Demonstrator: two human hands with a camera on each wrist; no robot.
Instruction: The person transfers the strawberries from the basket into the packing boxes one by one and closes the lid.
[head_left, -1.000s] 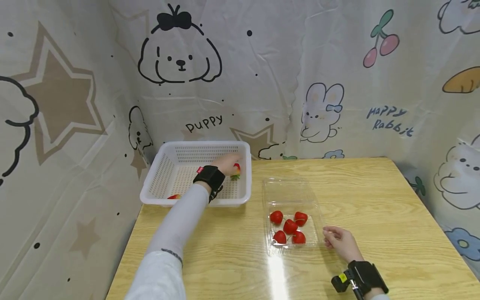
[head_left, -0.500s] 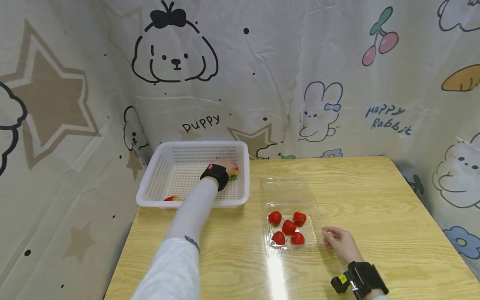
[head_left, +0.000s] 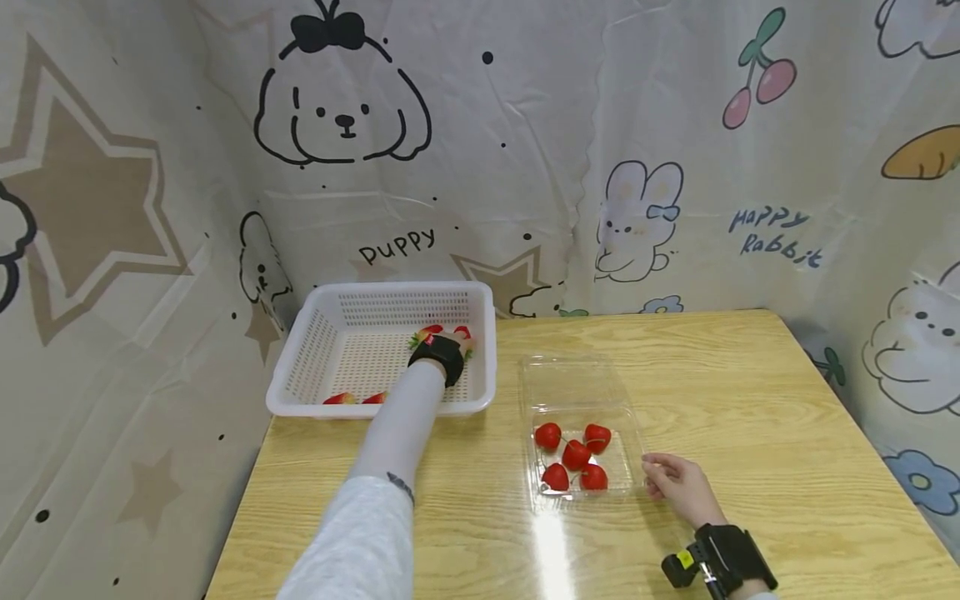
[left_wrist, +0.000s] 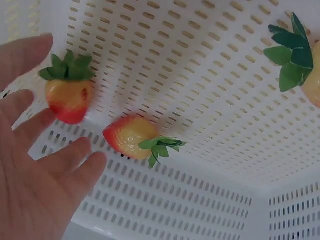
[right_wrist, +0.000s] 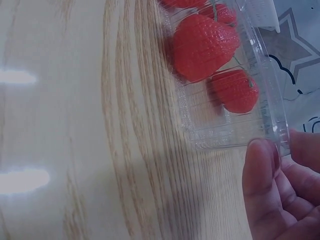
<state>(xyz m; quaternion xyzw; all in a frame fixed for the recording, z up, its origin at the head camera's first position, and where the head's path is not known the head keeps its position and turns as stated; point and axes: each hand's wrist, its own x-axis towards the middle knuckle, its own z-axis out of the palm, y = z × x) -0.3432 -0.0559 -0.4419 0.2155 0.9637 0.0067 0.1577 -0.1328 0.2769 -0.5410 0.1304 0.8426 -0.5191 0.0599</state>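
My left hand (left_wrist: 40,175) is inside the white basket (head_left: 281,392), its fingers spread and slightly bent beside a red-and-yellow strawberry (left_wrist: 70,97) with green leaves. Nothing is held in it; whether a fingertip touches that strawberry I cannot tell. Another strawberry (left_wrist: 131,136) lies just past the fingers, and a third strawberry (left_wrist: 312,80) shows at the right edge of the left wrist view. My right hand (head_left: 684,487) pinches the rim of a clear plastic clamshell box (head_left: 626,425) between thumb and fingers. Several red fruits (head_left: 576,456) with thin stems lie in the box.
Two more red-and-yellow strawberries, one at left (head_left: 340,398), lie by the basket's near wall. The box's lid (head_left: 566,379) lies folded back toward the far side. A wooden table (head_left: 750,400) bears everything, with a printed cloth (head_left: 525,125) behind and at the sides.
My left hand has shifted right and down in the basket, and its bent fingers have spread. More strawberries show around the hand and forearm. The right hand keeps its hold on the box.
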